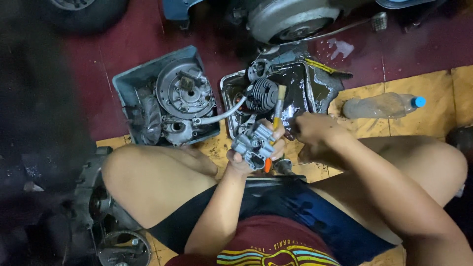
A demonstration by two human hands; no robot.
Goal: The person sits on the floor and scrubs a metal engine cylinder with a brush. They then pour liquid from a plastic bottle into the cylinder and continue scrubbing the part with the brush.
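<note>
My left hand [246, 156] grips a small grey metal carburettor [252, 143] and, along with it, a paintbrush with an orange handle [275, 118], bristles pointing up. My right hand [311, 129] is closed just to the right of the carburettor, fingers curled around a small dark part that I cannot make out. Both hands hover over the near edge of a shallow metal tray [309, 96] filled with dark oily liquid. A finned cylinder [262, 95] lies in that tray.
A grey tray [129, 81] at the left holds an engine casing with a round flywheel [183, 91]. A clear plastic bottle with a blue cap [382, 105] lies at the right. More engine parts [106, 212] sit by my left knee. A motorcycle's underside [290, 19] stands beyond.
</note>
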